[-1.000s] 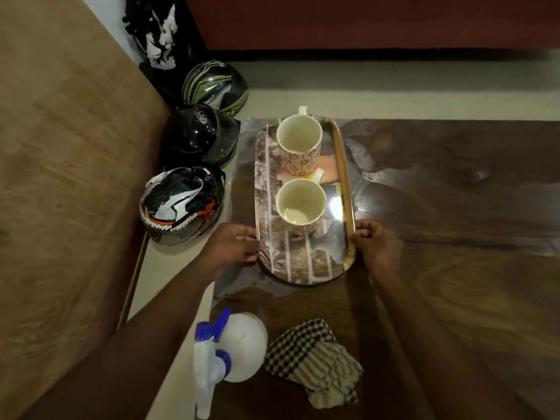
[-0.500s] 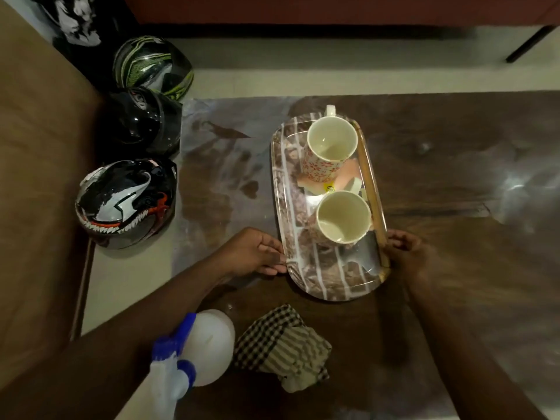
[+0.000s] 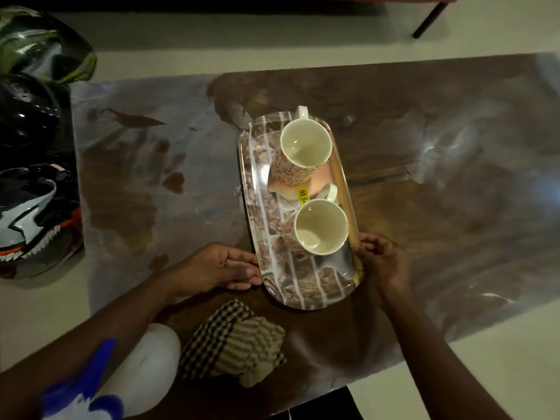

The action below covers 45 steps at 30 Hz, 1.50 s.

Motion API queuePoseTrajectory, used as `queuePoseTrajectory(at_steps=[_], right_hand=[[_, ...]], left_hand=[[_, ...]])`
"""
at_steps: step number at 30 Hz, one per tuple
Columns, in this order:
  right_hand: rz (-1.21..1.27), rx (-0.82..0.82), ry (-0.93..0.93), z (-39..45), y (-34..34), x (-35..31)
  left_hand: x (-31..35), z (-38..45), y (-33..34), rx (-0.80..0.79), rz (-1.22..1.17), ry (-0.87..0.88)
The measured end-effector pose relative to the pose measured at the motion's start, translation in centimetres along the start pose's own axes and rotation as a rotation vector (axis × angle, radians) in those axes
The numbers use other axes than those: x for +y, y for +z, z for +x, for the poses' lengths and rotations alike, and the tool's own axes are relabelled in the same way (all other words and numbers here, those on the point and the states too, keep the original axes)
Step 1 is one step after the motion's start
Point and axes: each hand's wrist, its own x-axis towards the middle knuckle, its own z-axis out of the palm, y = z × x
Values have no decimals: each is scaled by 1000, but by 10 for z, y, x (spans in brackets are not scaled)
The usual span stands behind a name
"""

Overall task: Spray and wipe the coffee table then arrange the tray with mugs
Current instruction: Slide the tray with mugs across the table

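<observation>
An oblong tray [image 3: 306, 291] with a brick pattern lies on the dark wooden coffee table [image 3: 439, 207], near its middle. Two cream mugs with red flower prints stand on it: the far mug [image 3: 304, 147] and the near mug [image 3: 320, 227]. My left hand [image 3: 219, 268] grips the tray's near left rim. My right hand [image 3: 378, 257] grips the near right rim, fingers curled over the edge. A checked cloth [image 3: 233, 344] lies crumpled on the table in front of the tray. A white spray bottle [image 3: 145, 368] with a blue trigger stands at the near left.
Three motorcycle helmets sit on the floor left of the table: a green one [image 3: 45, 47], a black one [image 3: 27, 113] and a black-white one [image 3: 33, 219]. A dark furniture leg [image 3: 428, 18] stands beyond the table. The tabletop shows wet, streaky patches.
Both hands have carried the tray with the mugs from the table's left end towards its middle. The view has swung right with it.
</observation>
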Motion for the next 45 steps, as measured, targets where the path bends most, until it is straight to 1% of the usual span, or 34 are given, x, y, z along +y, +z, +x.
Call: queuePoseTrajectory(at_steps=[6,11,16,18,21,24,28,30,32,35,37,38,40,42,43,45], right_hand=[[3,72,-2,-11,-22,12],[17,100,-18,-13,-27,15],[49,92,-15,-16,-25,14],[17,112,-34,-19,-23,15],[-129,173,-89,-26,-18,18],[-206,236,-118,-32,-10,20],[-239,234,-130,-36,-5,16],[-310,212,-147,-39,-6,15],[-437,205,-188,-43,-8,15],[-556,260,-338,-59,-7,11],[-574,281,-448,-76,-1,4],[-543,274,-498,-87,4,-3],[-484,218,-611,-110,15,-15],[-461,122,-718,-132,33,-22],[-455,87,-754,-139,39,-23],[-403,-8,-769,-149,58,-23]], left_hand=[[-5,6,14,-90,-23,-15],[-4,10,19,-117,-12,-21],[-4,9,20,-101,-15,-31],[-3,8,19,-109,-13,-37],[-1,10,19,-123,-12,-44],[0,11,21,-127,-13,-41],[1,10,21,-127,-12,-41],[2,8,18,-126,4,-57],[4,6,12,-115,29,-70],[9,-5,1,-61,41,-78],[12,-17,-10,-22,60,-76],[14,-25,-17,1,78,-72],[14,-40,-27,38,108,-58],[12,-57,-35,100,123,-36],[12,-61,-36,132,131,-24],[9,-76,-39,197,140,9]])
